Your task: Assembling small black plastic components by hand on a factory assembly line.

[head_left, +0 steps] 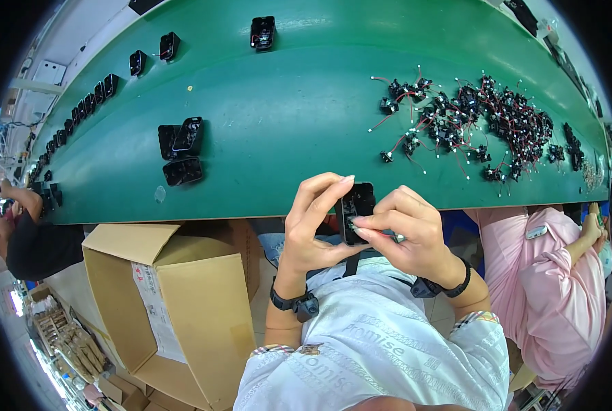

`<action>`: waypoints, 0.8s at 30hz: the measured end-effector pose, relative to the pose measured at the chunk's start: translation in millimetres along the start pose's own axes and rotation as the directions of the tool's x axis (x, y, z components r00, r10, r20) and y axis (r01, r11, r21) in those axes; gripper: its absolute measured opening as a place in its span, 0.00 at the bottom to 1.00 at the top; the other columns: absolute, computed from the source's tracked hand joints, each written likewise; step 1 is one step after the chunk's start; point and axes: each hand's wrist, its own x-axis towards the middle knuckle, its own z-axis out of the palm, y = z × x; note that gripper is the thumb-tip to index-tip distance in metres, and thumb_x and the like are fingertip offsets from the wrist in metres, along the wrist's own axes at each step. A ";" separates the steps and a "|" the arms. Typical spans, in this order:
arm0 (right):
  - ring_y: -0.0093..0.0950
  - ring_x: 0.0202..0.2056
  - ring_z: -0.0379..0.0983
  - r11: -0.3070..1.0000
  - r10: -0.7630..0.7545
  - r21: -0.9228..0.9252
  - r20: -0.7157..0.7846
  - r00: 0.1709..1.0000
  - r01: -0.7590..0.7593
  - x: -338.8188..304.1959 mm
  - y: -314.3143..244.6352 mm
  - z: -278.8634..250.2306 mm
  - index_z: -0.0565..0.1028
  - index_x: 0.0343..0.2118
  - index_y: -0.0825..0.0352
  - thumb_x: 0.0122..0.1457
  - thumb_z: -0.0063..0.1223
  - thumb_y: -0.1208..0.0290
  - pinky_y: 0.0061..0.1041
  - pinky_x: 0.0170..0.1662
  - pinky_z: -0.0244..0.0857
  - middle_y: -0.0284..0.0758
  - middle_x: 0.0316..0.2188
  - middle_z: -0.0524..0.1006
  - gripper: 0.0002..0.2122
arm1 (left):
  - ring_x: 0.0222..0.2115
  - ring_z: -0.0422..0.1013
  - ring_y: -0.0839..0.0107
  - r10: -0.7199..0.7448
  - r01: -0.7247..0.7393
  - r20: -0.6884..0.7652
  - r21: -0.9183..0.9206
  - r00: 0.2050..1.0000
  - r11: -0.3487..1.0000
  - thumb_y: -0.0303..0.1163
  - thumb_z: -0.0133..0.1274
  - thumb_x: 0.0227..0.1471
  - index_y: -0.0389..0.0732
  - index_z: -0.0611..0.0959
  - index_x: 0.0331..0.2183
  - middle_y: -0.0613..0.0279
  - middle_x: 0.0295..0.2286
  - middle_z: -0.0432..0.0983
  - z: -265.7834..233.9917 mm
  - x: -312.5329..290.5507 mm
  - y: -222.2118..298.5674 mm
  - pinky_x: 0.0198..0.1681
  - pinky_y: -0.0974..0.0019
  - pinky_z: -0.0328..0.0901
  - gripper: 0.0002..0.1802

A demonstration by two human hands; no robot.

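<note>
Just off the table's near edge, my left hand grips a black open plastic housing by its side, thumb beneath and fingers along the edge. My right hand is closed in a pinch, with thumb and forefinger tips inside the housing. A small pale bit shows by those fingers, but what they hold is too small to make out. To the left, a small group of similar black housings lies on the green table, two of them overlapping.
Right of centre spreads a heap of small black parts with red wires. Black housings line the far left edge, and one more housing sits at the back. An open cardboard box stands at my left. A person in pink sits at my right.
</note>
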 end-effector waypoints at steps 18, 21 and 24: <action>0.47 0.53 0.69 0.959 -0.083 -0.244 0.244 0.966 0.145 7.6 1.7 -1.5 0.81 0.44 0.64 0.43 0.72 0.69 0.43 0.54 0.69 0.42 0.56 0.70 0.21 | 0.47 0.75 0.56 -0.097 0.097 -0.010 0.035 0.995 0.995 0.24 0.73 0.29 0.36 0.81 0.53 0.49 0.49 0.75 0.1 -4.4 -15.7 0.50 0.59 0.72 0.42; 0.49 0.55 0.68 0.961 -0.081 -0.235 0.268 0.960 0.147 11.3 5.0 0.0 0.81 0.44 0.63 0.43 0.72 0.68 0.45 0.56 0.68 0.44 0.58 0.69 0.22 | 0.49 0.75 0.56 -0.084 0.087 -0.053 0.057 0.995 0.995 0.26 0.74 0.32 0.35 0.80 0.54 0.48 0.50 0.74 -2.2 -2.0 -11.7 0.51 0.58 0.72 0.42; 0.50 0.58 0.67 0.947 -0.109 -0.279 0.183 0.977 0.158 25.1 -3.2 -3.4 0.81 0.44 0.62 0.43 0.73 0.66 0.47 0.58 0.67 0.45 0.60 0.68 0.22 | 0.53 0.73 0.55 -0.076 0.056 -0.092 -0.210 0.993 0.976 0.27 0.76 0.34 0.35 0.76 0.56 0.46 0.52 0.73 1.7 -8.3 -20.3 0.55 0.55 0.71 0.45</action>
